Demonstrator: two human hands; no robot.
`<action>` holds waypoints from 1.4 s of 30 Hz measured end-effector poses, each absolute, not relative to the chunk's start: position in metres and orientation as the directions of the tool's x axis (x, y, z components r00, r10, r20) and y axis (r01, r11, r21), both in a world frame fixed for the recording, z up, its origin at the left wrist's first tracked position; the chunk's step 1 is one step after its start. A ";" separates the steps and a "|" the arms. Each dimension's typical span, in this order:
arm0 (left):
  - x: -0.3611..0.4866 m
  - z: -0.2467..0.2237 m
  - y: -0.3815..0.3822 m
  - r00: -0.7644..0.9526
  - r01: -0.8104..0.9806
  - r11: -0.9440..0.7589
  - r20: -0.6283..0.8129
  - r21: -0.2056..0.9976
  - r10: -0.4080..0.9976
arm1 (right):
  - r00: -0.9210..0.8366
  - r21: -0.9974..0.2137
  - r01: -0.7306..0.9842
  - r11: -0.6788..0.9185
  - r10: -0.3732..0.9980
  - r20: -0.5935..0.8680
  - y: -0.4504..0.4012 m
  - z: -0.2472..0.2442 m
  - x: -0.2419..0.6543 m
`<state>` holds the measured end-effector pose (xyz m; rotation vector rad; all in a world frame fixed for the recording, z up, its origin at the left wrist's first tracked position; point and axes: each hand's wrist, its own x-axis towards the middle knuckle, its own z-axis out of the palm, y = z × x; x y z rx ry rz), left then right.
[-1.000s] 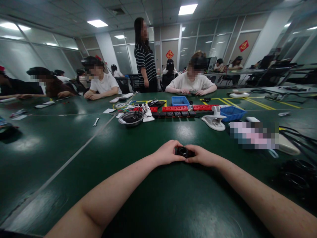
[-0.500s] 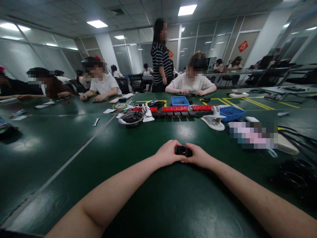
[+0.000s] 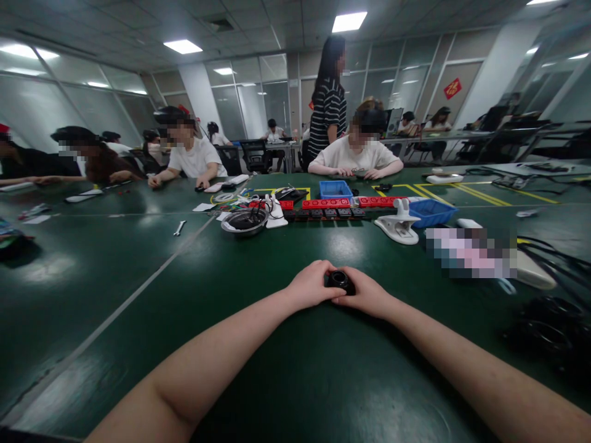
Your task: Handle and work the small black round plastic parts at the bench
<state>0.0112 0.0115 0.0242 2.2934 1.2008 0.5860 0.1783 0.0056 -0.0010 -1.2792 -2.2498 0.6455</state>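
Observation:
Between my two hands, low over the green table (image 3: 277, 264), is a small round black part (image 3: 339, 279) with a ring-shaped opening facing up. My left hand (image 3: 314, 286) grips its left side, thumb along the near edge. From the right, my right hand (image 3: 367, 291) wraps round the other side, its thumb meeting the left one in front. The fingers behind the part are mostly hidden. Several similar black round parts (image 3: 547, 332) lie at the right edge of the table.
Across the middle stand a metal bowl (image 3: 244, 223), red sockets (image 3: 327, 203), a white clamp (image 3: 399, 224) and blue trays (image 3: 431, 213). A wrench (image 3: 180, 228) lies left. Cables and a pouch (image 3: 471, 252) are at right. People sit opposite; one person stands (image 3: 329, 104).
My right hand has shifted slightly left around the black part, which has tilted or turned a little. The standing person has moved right, and a seated person's hand at left has moved.

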 end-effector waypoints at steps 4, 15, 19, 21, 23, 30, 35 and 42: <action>0.006 0.024 0.018 0.641 0.533 -0.551 0.120 0.642 0.758 | -0.625 -0.760 0.497 0.419 0.781 0.022 0.011 0.009 0.190; 0.005 0.021 0.022 0.655 0.515 -0.513 0.071 0.687 0.752 | -0.634 -0.788 0.490 0.373 0.773 -0.028 0.013 0.009 0.192; 0.005 0.021 0.021 0.658 0.501 -0.532 0.098 0.682 0.746 | -0.619 -0.779 0.498 0.381 0.786 -0.011 0.013 0.010 0.191; 0.004 0.021 0.020 0.656 0.506 -0.532 0.098 0.679 0.748 | -0.612 -0.779 0.499 0.379 0.791 -0.007 0.013 0.010 0.191; 0.005 0.021 0.020 0.650 0.516 -0.533 0.099 0.671 0.754 | -0.604 -0.782 0.502 0.369 0.797 -0.012 0.014 0.008 0.191; 0.009 0.021 0.015 0.598 0.548 -0.521 0.128 0.654 0.791 | -0.543 -0.772 0.545 0.327 0.839 -0.028 0.014 0.002 0.190; 0.011 0.021 0.013 0.574 0.588 -0.511 0.121 0.628 0.810 | -0.449 -0.649 0.669 0.363 0.893 0.035 0.011 0.000 0.185; 0.016 0.021 0.006 0.470 0.673 -0.456 0.139 0.583 0.872 | -0.304 -0.426 0.840 0.337 0.942 0.145 0.004 -0.008 0.170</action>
